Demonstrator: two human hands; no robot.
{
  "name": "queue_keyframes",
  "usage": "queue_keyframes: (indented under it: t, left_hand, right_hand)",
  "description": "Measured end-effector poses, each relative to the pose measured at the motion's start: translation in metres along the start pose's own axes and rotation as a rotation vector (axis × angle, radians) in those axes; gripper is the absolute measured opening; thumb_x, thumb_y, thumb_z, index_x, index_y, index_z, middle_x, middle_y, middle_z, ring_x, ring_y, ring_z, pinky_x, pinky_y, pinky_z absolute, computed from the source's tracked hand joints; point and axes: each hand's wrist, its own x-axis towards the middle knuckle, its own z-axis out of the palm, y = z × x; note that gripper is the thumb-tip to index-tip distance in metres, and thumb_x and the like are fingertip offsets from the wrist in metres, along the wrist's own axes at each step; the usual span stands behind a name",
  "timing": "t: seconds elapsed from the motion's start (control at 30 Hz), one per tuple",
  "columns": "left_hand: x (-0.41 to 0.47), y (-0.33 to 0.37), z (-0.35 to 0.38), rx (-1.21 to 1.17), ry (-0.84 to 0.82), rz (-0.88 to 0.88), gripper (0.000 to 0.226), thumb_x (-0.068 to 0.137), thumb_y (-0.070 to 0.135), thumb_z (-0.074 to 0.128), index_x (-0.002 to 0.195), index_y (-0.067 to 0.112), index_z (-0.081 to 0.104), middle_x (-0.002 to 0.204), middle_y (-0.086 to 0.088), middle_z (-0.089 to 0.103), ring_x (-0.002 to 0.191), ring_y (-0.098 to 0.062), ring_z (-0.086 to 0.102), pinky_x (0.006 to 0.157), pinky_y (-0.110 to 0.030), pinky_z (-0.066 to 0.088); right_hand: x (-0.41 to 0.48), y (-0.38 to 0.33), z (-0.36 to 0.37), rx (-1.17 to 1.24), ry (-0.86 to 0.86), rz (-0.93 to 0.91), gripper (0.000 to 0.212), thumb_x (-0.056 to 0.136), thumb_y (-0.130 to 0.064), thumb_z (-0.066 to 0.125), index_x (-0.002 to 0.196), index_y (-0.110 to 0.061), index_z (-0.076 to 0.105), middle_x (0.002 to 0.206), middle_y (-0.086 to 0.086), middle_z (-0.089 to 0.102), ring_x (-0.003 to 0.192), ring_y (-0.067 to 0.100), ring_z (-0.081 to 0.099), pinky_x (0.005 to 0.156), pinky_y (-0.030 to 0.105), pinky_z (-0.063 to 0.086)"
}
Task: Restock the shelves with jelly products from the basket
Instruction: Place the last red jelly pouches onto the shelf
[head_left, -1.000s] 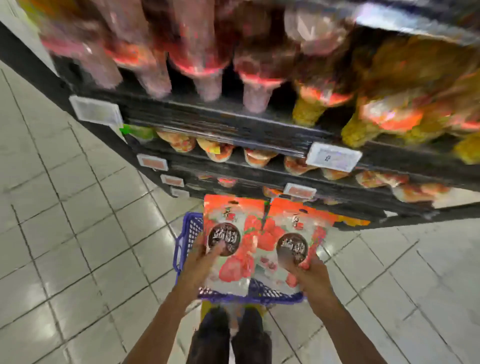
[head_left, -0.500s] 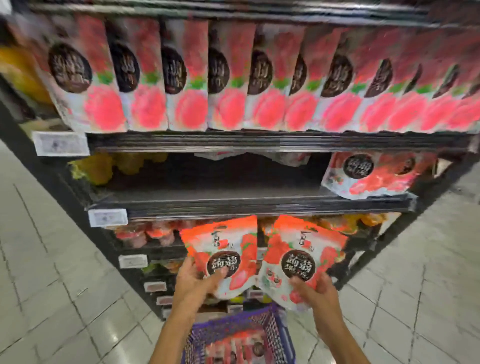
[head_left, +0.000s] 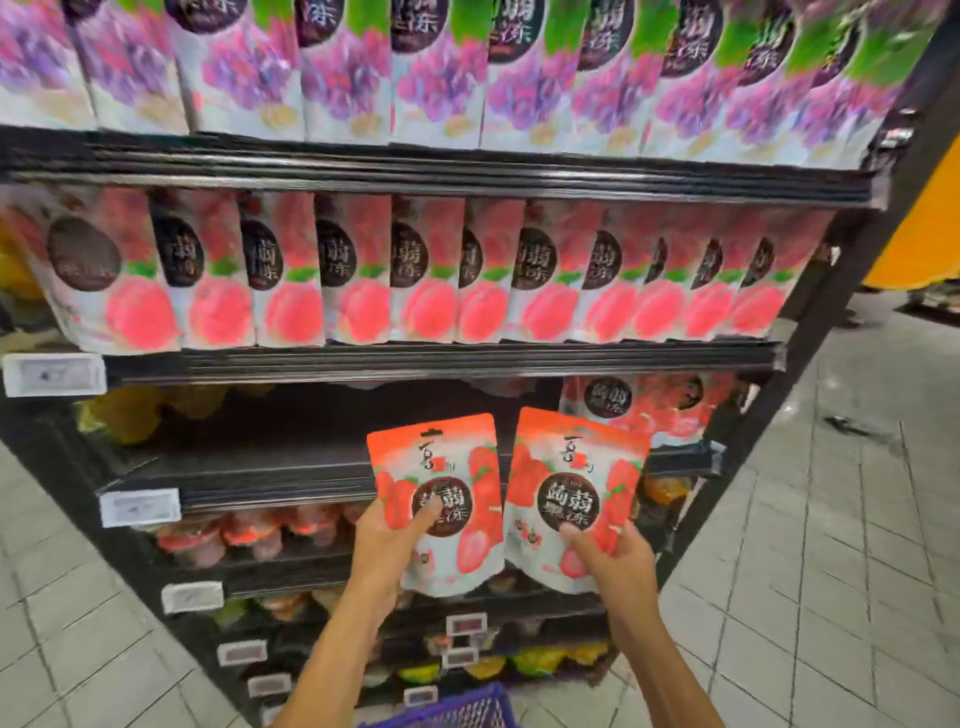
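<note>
Grips left jelly pouch (head_left: 436, 457) in left hand (head_left: 387, 540) and right jelly pouch (head_left: 576, 457) in right hand (head_left: 618, 561) before a dark half-filled shelf (head_left: 260, 467); pale tiled floor (head_left: 831, 571), purple basket (head_left: 457, 712) below.

right strawberry pouch (head_left: 576, 499): 蒟蒻果冻 on black badge | peach pouches (head_left: 353, 270): 蒟蒻 | price tags (head_left: 54, 374): illegible

Gap: the third shelf (head_left: 270, 457) lies bare from its middle to the left, between yellow packs (head_left: 124, 415) at the left end and strawberry pouches (head_left: 670, 410) at the right end.
Overhead: a packed row of peach pouches (head_left: 426, 270) leaves no slot.
In front: the left pouch (head_left: 441, 457) and right pouch (head_left: 576, 467), side by side, cover the gap's right part.
Below: jelly cups (head_left: 249, 532) crowd the level underneath.
Aisle: the tiled floor (head_left: 805, 545) to the right is open.
</note>
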Motion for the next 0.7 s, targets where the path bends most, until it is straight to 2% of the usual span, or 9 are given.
queue_keyframes:
  t: [0.07,0.17,0.33,0.5,0.6,0.7]
  left_hand:
    - [0.005,0.001,0.008,0.015,-0.009,-0.008,0.024,0.080,0.017,0.078,0.102,0.017,0.068,0.097,-0.001,0.076,0.084,-0.015,0.073,0.058,-0.025,0.055]
    - [0.010,0.001,0.016,0.035,-0.011,-0.014,0.024,0.079,0.017,0.079,0.101,0.016,0.068,0.095,-0.001,0.077,0.088,-0.019,0.073,0.069,-0.033,0.056]
    - [0.014,-0.002,0.021,0.007,-0.029,0.020,0.030,0.080,0.017,0.079,0.108,0.018,0.067,0.100,0.000,0.077,0.092,-0.019,0.073,0.080,-0.042,0.058]
    - [0.020,-0.001,0.027,0.013,-0.019,0.026,0.032,0.080,0.018,0.079,0.109,0.018,0.066,0.101,-0.001,0.077,0.094,-0.021,0.073,0.084,-0.047,0.058]
    - [0.022,-0.002,0.029,0.020,-0.015,0.026,0.031,0.080,0.017,0.078,0.109,0.017,0.066,0.100,-0.002,0.077,0.093,-0.021,0.073,0.085,-0.049,0.058]
    - [0.024,-0.004,0.029,0.015,-0.007,0.023,0.030,0.081,0.017,0.078,0.109,0.017,0.067,0.101,-0.002,0.077,0.094,-0.022,0.073,0.085,-0.049,0.057]
  right_hand:
    - [0.011,-0.005,-0.003,0.000,-0.027,0.002,0.034,0.071,-0.032,0.085,0.101,-0.028,0.070,0.096,-0.003,0.076,0.089,0.016,0.073,0.071,0.033,0.058]
    - [0.025,-0.010,-0.005,-0.009,-0.045,-0.001,0.030,0.077,-0.026,0.082,0.103,-0.027,0.068,0.094,-0.002,0.076,0.086,0.020,0.074,0.056,0.025,0.054]
    - [0.042,-0.007,-0.005,0.017,-0.067,-0.018,0.027,0.080,-0.017,0.080,0.104,-0.022,0.068,0.095,-0.003,0.076,0.088,0.014,0.073,0.075,0.035,0.060]
    - [0.055,0.000,0.001,0.065,-0.082,0.006,0.027,0.086,-0.009,0.072,0.109,-0.024,0.067,0.097,-0.008,0.076,0.090,0.011,0.072,0.075,0.030,0.058]
    - [0.060,0.002,0.005,0.075,-0.086,0.012,0.026,0.087,-0.013,0.071,0.108,-0.027,0.066,0.095,-0.011,0.076,0.089,0.008,0.072,0.073,0.027,0.058]
    - [0.066,0.003,0.007,0.087,-0.090,0.003,0.024,0.087,-0.017,0.073,0.108,-0.027,0.067,0.097,-0.008,0.076,0.091,0.010,0.072,0.079,0.029,0.056]
